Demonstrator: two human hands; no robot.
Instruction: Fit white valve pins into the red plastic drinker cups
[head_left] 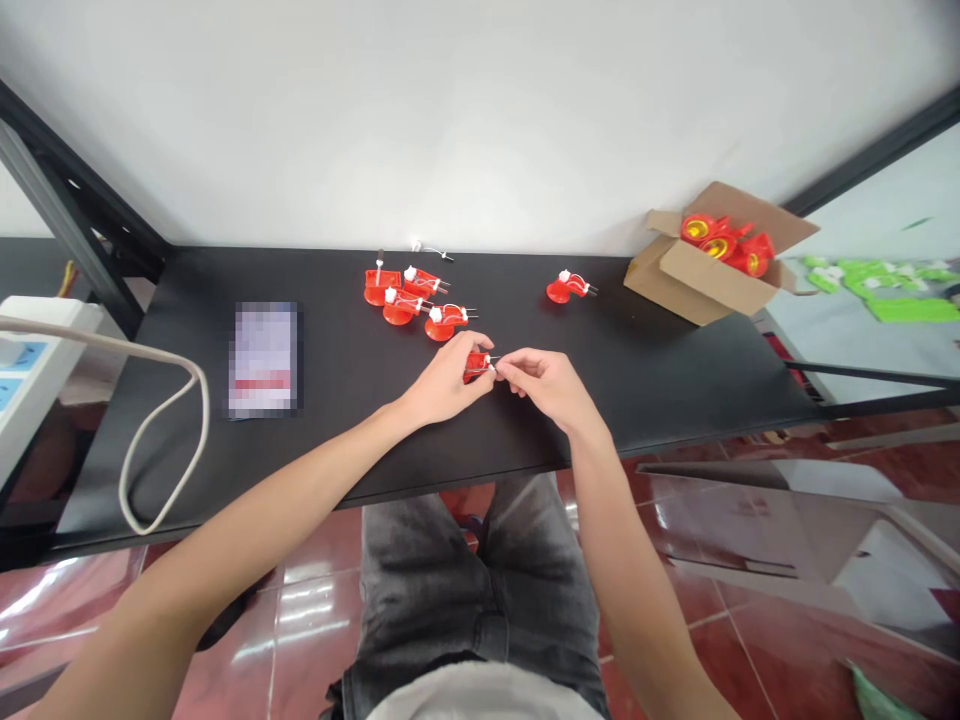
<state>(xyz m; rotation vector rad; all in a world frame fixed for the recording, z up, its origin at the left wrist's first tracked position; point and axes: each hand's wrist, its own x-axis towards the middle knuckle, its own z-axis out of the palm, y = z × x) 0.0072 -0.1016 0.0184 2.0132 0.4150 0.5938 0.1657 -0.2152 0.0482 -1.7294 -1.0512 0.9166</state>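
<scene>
Near the middle of the black table, my left hand (448, 382) is closed round a red plastic part (475, 366) with white bits and thin metal pins at its right end. The fingertips of my right hand (541, 380) pinch together at that end; what lies between them is too small to make out. Just beyond my left hand is a group of similar parts, among them a red part with white wire and two pins (448, 321) and another red part (381, 286). A single red part (568, 287) lies apart, to the right.
At the back right stands an open cardboard box (679, 284) holding several red parts with gold-coloured rings (718, 246). A loose white wire piece (433, 251) lies by the wall. On the left are a blurred-out packet (262, 358), a looped cable (204, 420) and a white power strip (45, 345).
</scene>
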